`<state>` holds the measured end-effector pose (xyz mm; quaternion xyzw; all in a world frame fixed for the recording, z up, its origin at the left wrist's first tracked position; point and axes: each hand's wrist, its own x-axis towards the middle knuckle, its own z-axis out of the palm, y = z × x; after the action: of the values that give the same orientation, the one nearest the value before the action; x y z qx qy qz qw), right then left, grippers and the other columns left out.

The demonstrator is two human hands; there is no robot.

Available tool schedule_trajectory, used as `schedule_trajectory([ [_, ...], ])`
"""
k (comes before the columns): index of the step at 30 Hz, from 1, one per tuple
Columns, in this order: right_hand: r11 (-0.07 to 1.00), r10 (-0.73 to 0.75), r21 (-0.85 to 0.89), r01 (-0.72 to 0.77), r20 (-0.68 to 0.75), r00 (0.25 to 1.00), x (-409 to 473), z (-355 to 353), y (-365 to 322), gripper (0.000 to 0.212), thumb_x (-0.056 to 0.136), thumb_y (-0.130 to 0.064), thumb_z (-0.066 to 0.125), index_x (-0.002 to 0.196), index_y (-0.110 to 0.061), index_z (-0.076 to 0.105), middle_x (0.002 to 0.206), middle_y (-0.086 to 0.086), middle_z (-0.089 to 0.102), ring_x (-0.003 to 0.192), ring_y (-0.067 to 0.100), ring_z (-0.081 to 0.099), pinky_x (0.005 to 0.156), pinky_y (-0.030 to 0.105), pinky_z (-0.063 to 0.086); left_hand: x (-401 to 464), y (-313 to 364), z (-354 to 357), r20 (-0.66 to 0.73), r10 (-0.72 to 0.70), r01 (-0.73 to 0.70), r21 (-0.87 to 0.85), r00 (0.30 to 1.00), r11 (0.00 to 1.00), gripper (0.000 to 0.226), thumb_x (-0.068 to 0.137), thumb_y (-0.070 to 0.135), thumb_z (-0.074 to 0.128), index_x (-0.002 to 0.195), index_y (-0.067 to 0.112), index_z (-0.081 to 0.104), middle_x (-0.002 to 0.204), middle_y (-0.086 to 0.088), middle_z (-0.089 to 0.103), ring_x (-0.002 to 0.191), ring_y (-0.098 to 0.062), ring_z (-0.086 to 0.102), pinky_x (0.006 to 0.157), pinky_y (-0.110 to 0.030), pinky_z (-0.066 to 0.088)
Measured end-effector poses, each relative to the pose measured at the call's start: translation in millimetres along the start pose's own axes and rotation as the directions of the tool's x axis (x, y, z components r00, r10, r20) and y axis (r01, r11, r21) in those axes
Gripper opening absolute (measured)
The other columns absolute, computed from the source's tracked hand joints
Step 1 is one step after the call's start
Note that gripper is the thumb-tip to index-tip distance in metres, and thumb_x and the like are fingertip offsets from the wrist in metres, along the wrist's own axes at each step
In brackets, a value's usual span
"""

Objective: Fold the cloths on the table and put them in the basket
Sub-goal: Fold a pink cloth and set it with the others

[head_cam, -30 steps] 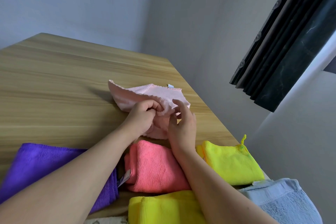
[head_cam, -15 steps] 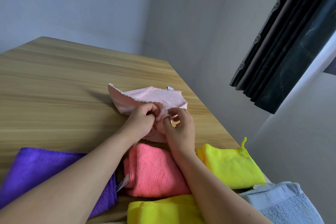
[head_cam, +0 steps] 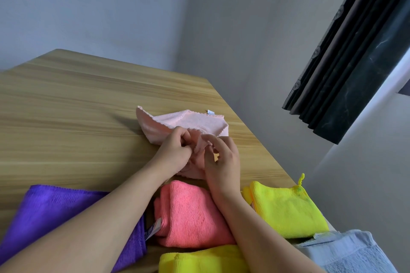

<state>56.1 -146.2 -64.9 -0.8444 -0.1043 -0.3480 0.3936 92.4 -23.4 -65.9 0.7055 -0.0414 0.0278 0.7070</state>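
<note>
A pale pink cloth (head_cam: 190, 121) lies crumpled on the wooden table (head_cam: 66, 117), near its right edge. My left hand (head_cam: 175, 150) pinches a bunched part of it at the near side. My right hand (head_cam: 224, 162) sits just beside, thumb and fingers closed on the cloth's near fold. Closer to me lie a coral pink folded cloth (head_cam: 190, 213), a purple cloth (head_cam: 51, 217), a yellow folded cloth (head_cam: 286, 208) with a loop, another yellow cloth (head_cam: 199, 260) and a light blue towel (head_cam: 350, 252). No basket is in view.
A grey wall corner stands behind the table. A dark curtain (head_cam: 355, 51) hangs at the upper right. The table's right edge runs diagonally just right of the pale pink cloth.
Both hands have worked closer together on the pale pink cloth's near edge, my right hand going from open fingers to a pinch. The cloth has bunched a little more between them.
</note>
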Motion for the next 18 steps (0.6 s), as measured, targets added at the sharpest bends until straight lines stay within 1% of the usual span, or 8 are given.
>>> schedule_trajectory([
  [3,0.999,0.039,0.036,-0.040,0.012,0.999,0.0,-0.4,0.1,0.023,0.080,-0.008,0.057,0.093,-0.023,0.068,0.092,-0.015,0.057,0.089,0.009,0.054,0.080,0.028,0.047,-0.1,0.1,0.8,-0.008,0.006,-0.006,-0.004,1.000,1.000,0.027,0.091,0.003,0.057,0.077,0.020,0.041,0.078,-0.016,0.051,0.056,-0.021,0.045,0.041,-0.026,0.036],
  [8,0.995,0.060,0.075,-0.062,0.028,0.998,0.4,-1.4,-2.3,0.014,0.080,-0.012,0.062,0.085,-0.025,0.064,0.088,-0.014,0.056,0.082,0.005,0.053,0.071,0.020,0.043,-4.2,4.2,3.0,-0.007,0.012,-0.012,-0.008,1.000,1.000,0.018,0.091,0.004,0.059,0.083,0.013,0.046,0.075,-0.010,0.056,0.046,-0.016,0.046,0.041,-0.025,0.038],
  [10,0.993,0.077,0.080,-0.082,0.057,0.995,1.1,-1.7,-2.7,0.011,0.081,-0.014,0.061,0.085,-0.024,0.061,0.088,-0.014,0.055,0.080,0.005,0.052,0.068,0.018,0.042,-6.0,6.1,3.3,0.002,0.013,-0.013,-0.010,1.000,1.000,0.013,0.090,0.003,0.059,0.086,0.010,0.049,0.073,-0.008,0.057,0.045,-0.015,0.047,0.041,-0.024,0.038],
  [11,0.993,0.081,0.076,-0.087,0.075,0.994,1.5,-1.7,-2.4,0.013,0.081,-0.013,0.060,0.088,-0.024,0.062,0.089,-0.014,0.055,0.079,0.005,0.052,0.068,0.018,0.043,-6.6,6.7,2.9,0.002,0.016,-0.016,-0.011,1.000,1.000,0.013,0.090,0.004,0.061,0.085,0.010,0.050,0.072,-0.007,0.058,0.046,-0.015,0.047,0.041,-0.024,0.038],
  [13,0.995,0.068,0.065,-0.075,0.098,0.993,1.4,-1.0,-1.2,0.027,0.081,-0.011,0.056,0.100,-0.027,0.065,0.093,-0.015,0.056,0.080,0.003,0.054,0.069,0.017,0.044,-7.7,7.8,1.8,0.001,0.025,-0.025,-0.007,1.000,1.000,0.014,0.090,0.006,0.063,0.083,0.013,0.052,0.071,-0.006,0.060,0.048,-0.016,0.050,0.040,-0.024,0.040],
  [15,0.996,0.050,0.070,-0.056,0.093,0.994,0.9,-0.8,0.1,0.037,0.082,-0.009,0.056,0.111,-0.029,0.068,0.098,-0.014,0.057,0.084,0.003,0.056,0.071,0.014,0.045,-7.8,8.1,1.2,0.004,0.028,-0.028,0.005,1.000,1.000,0.013,0.090,0.006,0.062,0.085,0.015,0.054,0.076,-0.008,0.063,0.051,-0.016,0.054,0.043,-0.025,0.043],
  [16,0.996,0.049,0.074,-0.056,0.090,0.995,1.0,-1.2,0.0,0.037,0.083,-0.008,0.057,0.110,-0.029,0.070,0.098,-0.013,0.058,0.085,0.004,0.057,0.072,0.014,0.045,-8.1,8.5,0.8,0.003,0.021,-0.021,0.006,1.000,1.000,0.011,0.090,0.006,0.062,0.087,0.013,0.053,0.078,-0.010,0.064,0.052,-0.016,0.054,0.044,-0.026,0.044],
  [18,0.994,0.057,0.092,-0.066,0.089,0.994,1.2,-2.0,-0.5,0.029,0.082,-0.007,0.060,0.097,-0.027,0.072,0.094,-0.012,0.058,0.083,0.006,0.057,0.071,0.013,0.044,-7.9,9.2,-0.1,0.003,0.005,-0.005,-0.001,1.000,1.000,0.012,0.088,0.006,0.064,0.092,0.009,0.052,0.076,-0.011,0.061,0.050,-0.015,0.053,0.044,-0.025,0.044],
])
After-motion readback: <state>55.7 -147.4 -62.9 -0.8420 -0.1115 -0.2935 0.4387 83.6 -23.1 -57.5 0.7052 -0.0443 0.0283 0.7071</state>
